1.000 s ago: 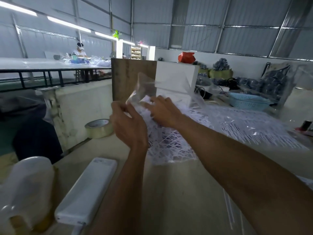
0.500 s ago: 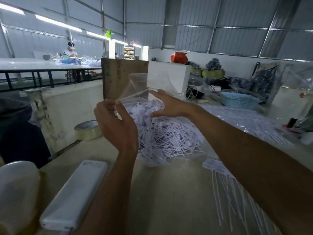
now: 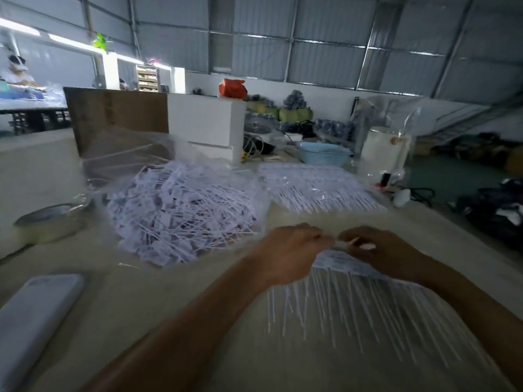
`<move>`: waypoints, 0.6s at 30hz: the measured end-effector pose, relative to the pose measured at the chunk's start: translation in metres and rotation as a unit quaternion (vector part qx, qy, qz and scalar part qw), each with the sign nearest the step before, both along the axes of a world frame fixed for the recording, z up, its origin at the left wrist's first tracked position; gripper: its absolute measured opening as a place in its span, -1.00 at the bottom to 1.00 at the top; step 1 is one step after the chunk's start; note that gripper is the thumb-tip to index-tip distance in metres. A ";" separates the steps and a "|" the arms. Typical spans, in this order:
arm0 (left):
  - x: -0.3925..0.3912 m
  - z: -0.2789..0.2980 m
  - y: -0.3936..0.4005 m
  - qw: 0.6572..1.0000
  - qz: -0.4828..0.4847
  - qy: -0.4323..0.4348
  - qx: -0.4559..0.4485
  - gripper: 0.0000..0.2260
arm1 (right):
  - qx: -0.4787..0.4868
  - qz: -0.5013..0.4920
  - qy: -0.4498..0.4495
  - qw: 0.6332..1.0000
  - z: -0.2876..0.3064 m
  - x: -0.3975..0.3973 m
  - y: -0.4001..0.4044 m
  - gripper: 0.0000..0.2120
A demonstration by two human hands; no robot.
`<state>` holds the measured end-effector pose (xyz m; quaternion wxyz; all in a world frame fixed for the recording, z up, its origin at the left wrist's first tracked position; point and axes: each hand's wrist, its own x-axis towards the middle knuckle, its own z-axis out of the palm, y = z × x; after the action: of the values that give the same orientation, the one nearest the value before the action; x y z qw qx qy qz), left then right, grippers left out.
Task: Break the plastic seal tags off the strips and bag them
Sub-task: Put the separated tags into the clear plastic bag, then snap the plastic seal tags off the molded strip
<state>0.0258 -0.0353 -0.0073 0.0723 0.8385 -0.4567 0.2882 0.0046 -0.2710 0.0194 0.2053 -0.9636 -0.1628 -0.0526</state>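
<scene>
A clear plastic bag [image 3: 135,165] full of loose white seal tags [image 3: 181,210] lies on the table left of centre, its mouth open toward the back. In front of me a strip of joined white seal tags [image 3: 353,295] lies flat, its thin tails fanned toward me. My left hand [image 3: 288,250] and my right hand [image 3: 382,253] meet at the strip's top edge, fingers curled and pinching it. The frame is blurred, so the exact grip is unclear. More tag strips [image 3: 317,185] lie spread farther back on the right.
A tape roll [image 3: 48,222] sits at the left, a white flat device [image 3: 31,315] at the near left. Behind stand a brown board [image 3: 116,114], white boxes [image 3: 206,123], a blue basket [image 3: 322,157] and a white container [image 3: 382,148]. The table edge drops off at the right.
Both hands let go of the bag of tags, which now lies on the table. They came down and right to the strip in front of me and took hold of its top edge.
</scene>
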 end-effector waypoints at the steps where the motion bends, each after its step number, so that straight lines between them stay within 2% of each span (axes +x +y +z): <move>1: 0.005 -0.006 -0.012 0.997 0.028 0.052 0.052 -0.55 | -0.080 0.001 0.032 0.996 -0.009 -0.002 -0.014 -0.62; 2: 0.010 -0.013 -0.019 0.990 0.063 0.092 0.091 -0.52 | -0.126 0.016 0.046 0.991 -0.018 -0.004 -0.024 -0.55; 4: 0.022 -0.023 -0.027 0.971 0.116 0.161 0.132 -0.50 | -0.134 0.035 0.040 0.989 -0.031 -0.009 -0.033 -0.52; 8: 0.036 -0.018 -0.025 0.950 0.090 0.284 0.089 -0.58 | -0.037 0.051 0.003 0.998 -0.028 -0.014 -0.052 -0.55; 12: 0.038 -0.008 -0.023 0.940 0.080 0.320 0.081 -0.55 | -0.087 0.038 0.050 0.994 -0.024 -0.014 -0.080 -0.43; 15: 0.038 -0.007 -0.028 0.937 0.063 0.336 0.068 -0.60 | -0.119 0.018 0.025 0.992 -0.028 -0.010 -0.079 -0.51; 18: 0.037 -0.007 -0.034 0.935 0.069 0.340 0.076 -0.56 | -0.161 0.003 -0.001 0.987 -0.030 -0.008 -0.072 -0.47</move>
<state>0.0628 -0.0692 -0.0145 0.1399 0.9188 -0.3663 -0.0456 -0.0036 -0.3427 -0.0102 0.0479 -0.9835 -0.1726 -0.0259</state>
